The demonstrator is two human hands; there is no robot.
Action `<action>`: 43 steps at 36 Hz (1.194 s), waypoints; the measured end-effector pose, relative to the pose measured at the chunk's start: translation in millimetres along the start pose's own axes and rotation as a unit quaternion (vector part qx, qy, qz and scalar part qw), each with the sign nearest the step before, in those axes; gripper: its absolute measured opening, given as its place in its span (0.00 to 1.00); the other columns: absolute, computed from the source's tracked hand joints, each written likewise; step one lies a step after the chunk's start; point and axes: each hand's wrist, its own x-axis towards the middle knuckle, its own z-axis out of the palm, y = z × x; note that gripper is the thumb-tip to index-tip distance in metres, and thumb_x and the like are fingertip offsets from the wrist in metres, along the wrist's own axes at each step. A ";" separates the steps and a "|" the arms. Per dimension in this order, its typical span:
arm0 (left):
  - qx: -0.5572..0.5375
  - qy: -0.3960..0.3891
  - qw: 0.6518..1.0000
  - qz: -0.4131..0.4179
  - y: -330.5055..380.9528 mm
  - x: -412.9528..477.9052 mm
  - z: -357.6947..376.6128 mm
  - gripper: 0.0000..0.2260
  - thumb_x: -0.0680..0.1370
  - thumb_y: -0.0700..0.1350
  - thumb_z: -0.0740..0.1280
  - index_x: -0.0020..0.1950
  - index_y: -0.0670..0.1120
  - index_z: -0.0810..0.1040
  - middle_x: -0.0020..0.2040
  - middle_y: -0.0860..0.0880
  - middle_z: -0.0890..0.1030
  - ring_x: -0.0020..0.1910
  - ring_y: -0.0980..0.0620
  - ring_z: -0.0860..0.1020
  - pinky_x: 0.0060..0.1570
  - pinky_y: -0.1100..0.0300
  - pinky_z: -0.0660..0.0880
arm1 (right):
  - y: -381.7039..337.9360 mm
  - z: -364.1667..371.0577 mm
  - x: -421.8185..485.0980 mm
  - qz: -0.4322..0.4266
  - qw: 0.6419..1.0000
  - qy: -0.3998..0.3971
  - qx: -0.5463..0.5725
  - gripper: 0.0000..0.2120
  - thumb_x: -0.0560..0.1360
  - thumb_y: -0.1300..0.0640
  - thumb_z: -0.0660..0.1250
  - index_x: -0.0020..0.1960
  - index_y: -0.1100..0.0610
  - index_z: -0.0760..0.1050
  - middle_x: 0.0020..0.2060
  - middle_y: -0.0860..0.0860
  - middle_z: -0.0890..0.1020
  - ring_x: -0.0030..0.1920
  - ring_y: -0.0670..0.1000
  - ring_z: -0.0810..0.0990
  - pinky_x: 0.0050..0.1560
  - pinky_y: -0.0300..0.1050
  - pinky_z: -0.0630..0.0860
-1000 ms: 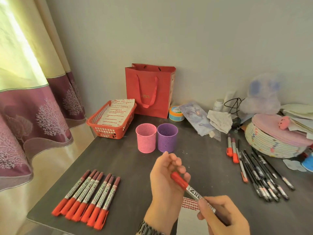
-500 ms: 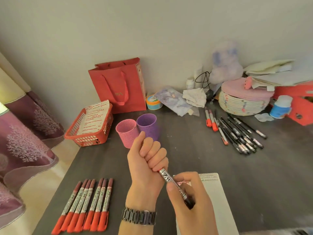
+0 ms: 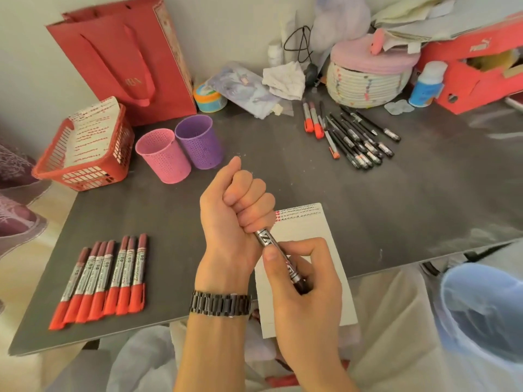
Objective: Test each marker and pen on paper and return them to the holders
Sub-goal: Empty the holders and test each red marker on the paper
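The left hand [image 3: 235,210] is a tight fist wrapped round the top end of a marker [image 3: 267,239]. The right hand [image 3: 300,281] curls round its other end. The marker is held just above the paper [image 3: 305,224] on the desk [image 3: 396,210]. Behind the paper, to the left, stand the pink holder [image 3: 162,157] and the purple holder [image 3: 198,141], touching. Left of the paper lies a row of red-capped markers [image 3: 104,278].
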 end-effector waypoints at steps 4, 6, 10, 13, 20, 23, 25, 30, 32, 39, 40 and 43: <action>0.033 0.001 0.999 0.026 2.3 -3.8 3.4 0.27 0.82 0.49 0.56 0.22 0.51 0.58 0.22 0.55 0.56 0.18 0.59 0.53 0.14 0.67 0.52 | -4.0 1.2 -0.7 0.000 1.000 -0.005 0.013 0.08 0.72 0.40 0.69 0.44 0.43 0.75 0.36 0.46 0.83 0.35 0.50 0.79 0.34 0.43 0.76; 0.045 0.004 0.998 0.050 7.2 -4.9 2.0 0.27 0.83 0.49 0.56 0.22 0.51 0.60 0.21 0.55 0.57 0.18 0.59 0.55 0.14 0.67 0.54 | -5.9 -0.6 5.1 0.000 0.999 -0.036 0.020 0.09 0.73 0.41 0.70 0.44 0.46 0.76 0.34 0.51 0.81 0.32 0.54 0.75 0.31 0.43 0.72; 0.067 0.041 0.992 0.096 16.9 -12.8 -14.4 0.26 0.83 0.49 0.57 0.24 0.50 0.61 0.23 0.54 0.57 0.21 0.57 0.57 0.18 0.65 0.59 | -4.6 -9.1 24.4 0.035 0.988 -0.151 0.000 0.09 0.76 0.45 0.73 0.44 0.49 0.77 0.29 0.58 0.76 0.26 0.47 0.65 0.28 0.36 0.63; 0.153 0.093 0.975 0.129 14.8 -25.6 -37.8 0.23 0.82 0.50 0.60 0.27 0.47 0.68 0.26 0.50 0.63 0.25 0.53 0.66 0.26 0.62 0.69 | -1.8 -15.3 36.1 0.063 0.971 -0.224 -0.047 0.10 0.71 0.40 0.72 0.45 0.46 0.79 0.24 0.49 0.75 0.26 0.44 0.69 0.29 0.32 0.65; 0.489 0.134 0.860 0.053 6.0 -72.9 -93.6 0.12 0.79 0.53 0.61 0.53 0.55 0.83 0.46 0.51 0.84 0.42 0.54 0.80 0.42 0.59 0.76 | 9.1 -20.0 59.9 0.082 0.912 -0.351 -0.196 0.13 0.69 0.34 0.64 0.47 0.39 0.79 0.33 0.47 0.84 0.31 0.42 0.77 0.35 0.31 0.70; 0.502 0.128 0.856 -0.004 10.0 -93.1 -107.4 0.11 0.79 0.54 0.63 0.55 0.57 0.84 0.41 0.51 0.84 0.38 0.56 0.77 0.40 0.64 0.72 | 16.9 -14.2 69.6 0.098 0.897 -0.356 -0.244 0.09 0.71 0.42 0.72 0.49 0.41 0.77 0.37 0.41 0.86 0.42 0.38 0.81 0.43 0.30 0.71; 0.488 0.136 0.862 -0.004 11.0 -103.8 -112.6 0.10 0.81 0.52 0.65 0.56 0.55 0.84 0.41 0.50 0.84 0.41 0.56 0.78 0.41 0.63 0.72 | 22.5 -8.2 72.5 0.116 0.902 -0.342 -0.239 0.14 0.70 0.50 0.79 0.50 0.43 0.77 0.37 0.44 0.87 0.40 0.41 0.83 0.44 0.36 0.77; 0.485 0.199 0.851 0.039 4.6 -116.5 -117.0 0.08 0.81 0.49 0.67 0.59 0.56 0.83 0.46 0.50 0.86 0.45 0.57 0.80 0.45 0.63 0.75 | 36.6 18.9 72.7 0.099 0.931 -0.313 -0.159 0.18 0.73 0.65 0.75 0.54 0.46 0.77 0.37 0.52 0.84 0.30 0.51 0.81 0.31 0.37 0.78; 0.486 0.235 0.839 0.062 2.0 -119.1 -118.3 0.09 0.80 0.48 0.69 0.59 0.57 0.82 0.46 0.52 0.86 0.45 0.60 0.80 0.46 0.65 0.75 | 42.8 35.8 72.1 0.098 0.928 -0.330 -0.140 0.22 0.76 0.66 0.72 0.60 0.42 0.73 0.37 0.50 0.85 0.33 0.50 0.83 0.34 0.41 0.81; 0.603 0.299 0.735 0.084 14.2 -135.3 -145.6 0.12 0.79 0.57 0.66 0.62 0.68 0.75 0.49 0.68 0.82 0.43 0.61 0.79 0.51 0.63 0.75 | 61.2 95.8 74.8 0.103 0.894 -0.410 -0.149 0.22 0.78 0.63 0.71 0.64 0.44 0.69 0.37 0.52 0.87 0.38 0.50 0.86 0.38 0.39 0.82; 0.624 0.311 0.710 0.097 17.9 -138.1 -152.0 0.11 0.78 0.59 0.64 0.61 0.69 0.75 0.50 0.70 0.80 0.44 0.62 0.78 0.50 0.64 0.75 | 64.2 104.2 75.0 0.106 0.889 -0.417 -0.156 0.22 0.78 0.62 0.72 0.64 0.43 0.70 0.38 0.52 0.87 0.38 0.50 0.87 0.39 0.40 0.83; 0.674 0.385 0.604 0.182 30.3 -144.9 -172.8 0.12 0.77 0.61 0.59 0.58 0.64 0.77 0.56 0.70 0.75 0.50 0.64 0.75 0.49 0.70 0.70 | 77.4 126.3 76.0 0.094 0.879 -0.427 -0.191 0.22 0.78 0.58 0.73 0.64 0.39 0.70 0.37 0.50 0.87 0.39 0.49 0.87 0.49 0.51 0.84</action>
